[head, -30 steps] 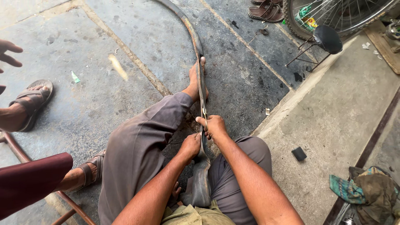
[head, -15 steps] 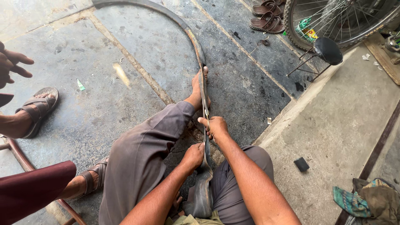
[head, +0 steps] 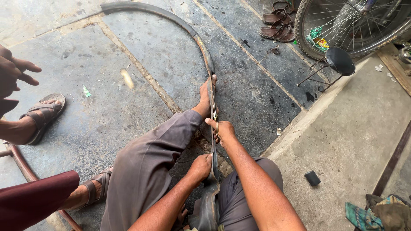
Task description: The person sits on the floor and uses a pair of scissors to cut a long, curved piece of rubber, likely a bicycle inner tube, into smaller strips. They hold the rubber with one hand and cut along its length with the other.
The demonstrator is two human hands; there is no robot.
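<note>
You are sitting on the floor and holding a long black rubber tire (head: 188,30). Your left hand (head: 202,164) is closed around the tire down low, close to your lap. Your right hand (head: 222,130) is gripping the tire edge a little farther out, and I think it is pinching something small against the rubber, but it is too tiny to tell. Your bare foot (head: 207,96) is pressing on the tire just past your right hand, keeping it still.

From there the tire is curving away across the floor in a big bow, far beyond your foot.

It looks like you are working along the tire's edge, pulling it open or checking it bit by bit. For the next bit I think you need a tight grip with both hands, and your foot staying firm, so the rubber is not springing back.

Counting things: one tire, two of your hands, one bare foot on it. Well off to the right of your right hand are one bicycle wheel (head: 342,25), one bicycle seat (head: 340,60), and two brown sandals (head: 278,23). Far left of your left hand, another person's hand (head: 13,70) is hanging in the air, above their sandaled foot (head: 40,113).
</note>
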